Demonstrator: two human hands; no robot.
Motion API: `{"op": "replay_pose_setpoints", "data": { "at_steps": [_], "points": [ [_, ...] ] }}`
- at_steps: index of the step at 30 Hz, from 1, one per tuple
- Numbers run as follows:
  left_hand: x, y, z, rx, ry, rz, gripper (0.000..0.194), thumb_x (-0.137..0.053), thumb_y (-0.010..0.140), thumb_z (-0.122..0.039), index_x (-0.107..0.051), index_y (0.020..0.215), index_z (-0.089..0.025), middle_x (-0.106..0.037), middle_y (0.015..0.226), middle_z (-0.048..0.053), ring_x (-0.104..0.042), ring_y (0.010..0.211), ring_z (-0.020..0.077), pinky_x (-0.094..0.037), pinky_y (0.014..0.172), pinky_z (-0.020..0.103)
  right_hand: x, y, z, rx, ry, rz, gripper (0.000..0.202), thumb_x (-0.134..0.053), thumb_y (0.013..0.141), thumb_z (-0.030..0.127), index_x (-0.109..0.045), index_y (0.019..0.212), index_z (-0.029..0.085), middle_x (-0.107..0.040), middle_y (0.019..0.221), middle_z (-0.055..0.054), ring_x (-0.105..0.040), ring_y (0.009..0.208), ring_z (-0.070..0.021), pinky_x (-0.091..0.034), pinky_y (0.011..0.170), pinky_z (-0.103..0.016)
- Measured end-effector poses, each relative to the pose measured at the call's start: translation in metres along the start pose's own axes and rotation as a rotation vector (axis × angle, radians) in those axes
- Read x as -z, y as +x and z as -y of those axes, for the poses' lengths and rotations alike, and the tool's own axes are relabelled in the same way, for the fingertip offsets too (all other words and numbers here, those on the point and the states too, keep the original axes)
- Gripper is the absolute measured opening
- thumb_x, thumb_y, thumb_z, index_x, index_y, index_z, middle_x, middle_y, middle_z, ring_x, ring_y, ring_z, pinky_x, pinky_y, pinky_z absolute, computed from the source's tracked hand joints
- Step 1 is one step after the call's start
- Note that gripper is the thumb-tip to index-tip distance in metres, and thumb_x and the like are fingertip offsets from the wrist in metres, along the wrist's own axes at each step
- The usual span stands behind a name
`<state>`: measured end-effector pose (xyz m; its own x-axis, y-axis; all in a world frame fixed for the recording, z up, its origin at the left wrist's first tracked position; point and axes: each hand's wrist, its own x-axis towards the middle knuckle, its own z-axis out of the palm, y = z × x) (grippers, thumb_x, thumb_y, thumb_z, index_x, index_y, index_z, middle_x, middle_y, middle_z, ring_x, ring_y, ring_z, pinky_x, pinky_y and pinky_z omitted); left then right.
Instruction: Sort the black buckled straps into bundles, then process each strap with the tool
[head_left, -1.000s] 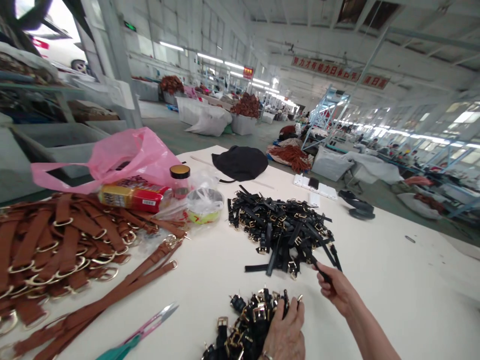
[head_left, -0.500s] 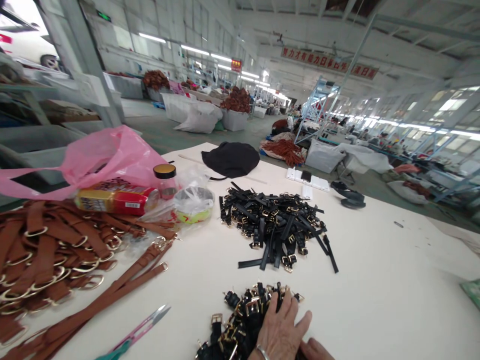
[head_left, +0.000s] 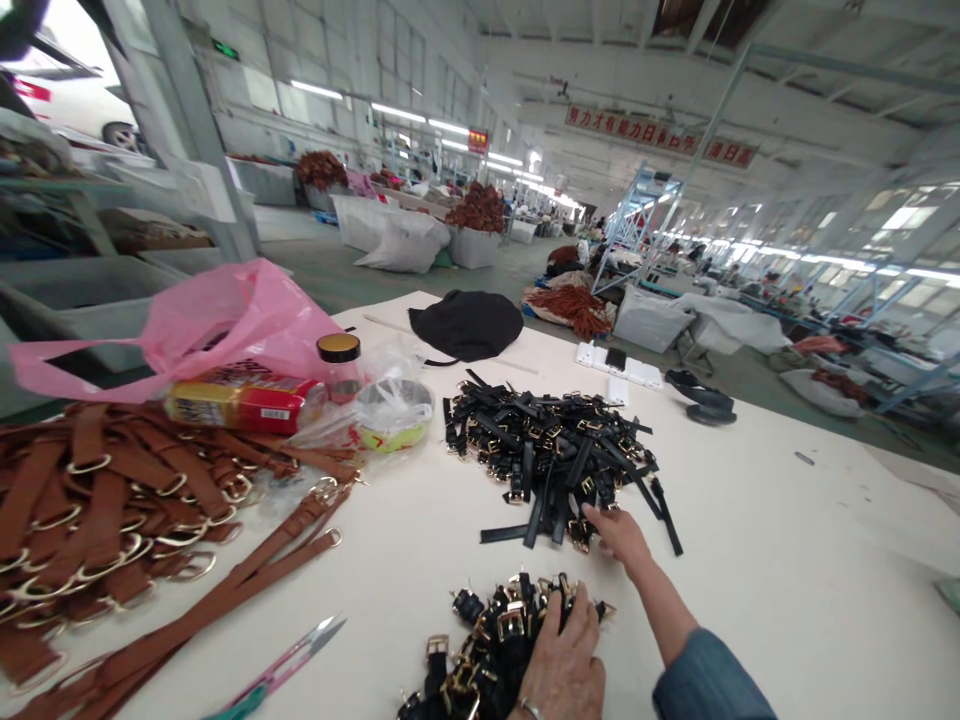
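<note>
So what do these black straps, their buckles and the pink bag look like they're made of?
Black straps: probably leather or imitation leather, going by the smooth surface and slight sheen; I can't tell which.
Buckles: likely metal with a polished gold-toned finish, judging by the bright glints.
Pink bag: most likely thin plastic film, since it looks crinkled, glossy and partly see-through.

A white table [head_left: 765,560] is laid with a spread heap of black straps [head_left: 555,440] and, nearer, a smaller buckled bunch [head_left: 499,635]. At the left, brown straps [head_left: 97,500] are piled, with teal-handled scissors [head_left: 292,658] placed nearby; a black cloth item [head_left: 469,325] and white pieces [head_left: 641,372] are set farther back.
</note>
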<state>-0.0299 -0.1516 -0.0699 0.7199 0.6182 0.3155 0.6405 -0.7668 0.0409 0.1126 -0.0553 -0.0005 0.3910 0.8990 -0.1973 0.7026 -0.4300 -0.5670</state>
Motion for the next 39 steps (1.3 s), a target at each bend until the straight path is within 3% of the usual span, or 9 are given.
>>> {"op": "replay_pose_setpoints", "data": {
  "at_steps": [9, 13, 16, 19, 23, 28, 32, 37, 39],
  "points": [
    [-0.010, 0.004, -0.004, 0.048, -0.032, 0.004, 0.037, -0.038, 0.091, -0.028, -0.060, 0.116, -0.012, -0.058, 0.122, 0.010, -0.037, 0.124, 0.0278, -0.028, 0.098, 0.045, -0.019, 0.021, -0.005, -0.106, 0.202, 0.111, 0.031, -0.055, 0.087, 0.033, -0.053, 0.114, 0.017, -0.055, 0.115, -0.007, -0.057, 0.098, -0.0209, -0.049, 0.081, -0.039],
    [-0.015, 0.004, -0.004, 0.039, -0.033, 0.002, 0.034, -0.039, 0.091, -0.030, -0.066, 0.107, -0.015, -0.059, 0.122, 0.009, -0.036, 0.125, 0.0286, -0.028, 0.098, 0.046, -0.017, 0.017, -0.028, -0.183, 0.413, 0.145, 0.029, -0.054, 0.088, 0.033, -0.055, 0.111, 0.017, -0.057, 0.111, -0.006, -0.058, 0.093, -0.0191, -0.051, 0.077, -0.037],
    [-0.015, 0.003, -0.003, 0.045, -0.029, -0.006, 0.035, -0.038, 0.092, -0.030, -0.065, 0.108, -0.014, -0.059, 0.121, 0.009, -0.034, 0.126, 0.0290, -0.027, 0.098, 0.048, -0.012, 0.005, -0.055, -0.264, 0.652, 0.124, 0.020, -0.056, 0.086, 0.030, -0.057, 0.095, 0.012, -0.062, 0.091, -0.005, -0.062, 0.077, -0.0153, -0.053, 0.068, -0.033],
    [-0.006, 0.002, -0.002, 0.033, -0.016, -0.008, 0.036, -0.036, 0.092, -0.026, -0.064, 0.109, -0.013, -0.058, 0.122, 0.010, -0.033, 0.126, 0.0290, -0.025, 0.099, 0.048, -0.009, -0.012, -0.082, -0.336, 0.929, 0.008, 0.013, -0.058, 0.080, 0.026, -0.051, 0.076, 0.016, -0.062, 0.071, -0.001, -0.063, 0.070, -0.0153, -0.054, 0.066, -0.031],
    [0.016, 0.001, 0.000, -0.023, -0.088, 0.076, 0.034, -0.040, 0.090, -0.030, -0.069, 0.096, -0.013, -0.051, 0.129, 0.016, -0.028, 0.129, 0.0357, -0.016, 0.099, 0.055, -0.015, -0.041, -0.100, -0.409, 1.190, -0.094, 0.011, -0.044, 0.082, 0.027, -0.046, 0.074, 0.020, -0.060, 0.065, -0.001, -0.065, 0.073, -0.0169, -0.055, 0.074, -0.035],
    [0.038, 0.002, 0.000, -0.001, -0.187, 0.220, 0.037, -0.045, 0.084, -0.034, -0.067, 0.099, -0.009, -0.040, 0.137, 0.021, -0.018, 0.133, 0.0388, -0.006, 0.102, 0.057, -0.029, -0.081, -0.092, -0.470, 1.538, 0.080, 0.019, -0.050, 0.075, 0.036, -0.051, 0.082, 0.018, -0.065, 0.083, -0.010, -0.063, 0.094, -0.0241, -0.051, 0.086, -0.041],
    [0.046, 0.004, 0.000, 0.012, -0.211, 0.302, 0.042, -0.047, 0.081, -0.036, -0.063, 0.109, -0.008, -0.036, 0.139, 0.022, -0.016, 0.134, 0.0379, -0.006, 0.103, 0.056, -0.028, -0.109, -0.099, -0.422, 1.264, 0.266, 0.032, -0.069, 0.056, 0.028, -0.056, 0.082, 0.016, -0.068, 0.088, -0.012, -0.064, 0.094, -0.0293, -0.049, 0.087, -0.043],
    [0.048, 0.004, 0.000, 0.010, -0.197, 0.332, 0.040, -0.048, 0.080, -0.035, -0.065, 0.104, -0.009, -0.035, 0.140, 0.021, -0.015, 0.134, 0.0375, -0.006, 0.103, 0.056, 0.005, -0.098, -0.130, 0.145, 0.396, -0.169, 0.057, -0.066, 0.060, 0.039, -0.057, 0.112, 0.019, -0.060, 0.117, -0.012, -0.050, 0.114, -0.0323, -0.037, 0.099, -0.048],
    [0.048, 0.004, 0.000, 0.027, -0.191, 0.321, 0.040, -0.048, 0.079, -0.035, -0.066, 0.103, -0.008, -0.036, 0.140, 0.022, -0.016, 0.134, 0.0374, -0.006, 0.103, 0.056, 0.018, -0.082, -0.135, 0.341, 0.060, -0.215, 0.062, -0.064, 0.062, 0.037, -0.053, 0.121, 0.019, -0.053, 0.128, -0.011, -0.042, 0.122, -0.0317, -0.029, 0.104, -0.048]
  ]
}}
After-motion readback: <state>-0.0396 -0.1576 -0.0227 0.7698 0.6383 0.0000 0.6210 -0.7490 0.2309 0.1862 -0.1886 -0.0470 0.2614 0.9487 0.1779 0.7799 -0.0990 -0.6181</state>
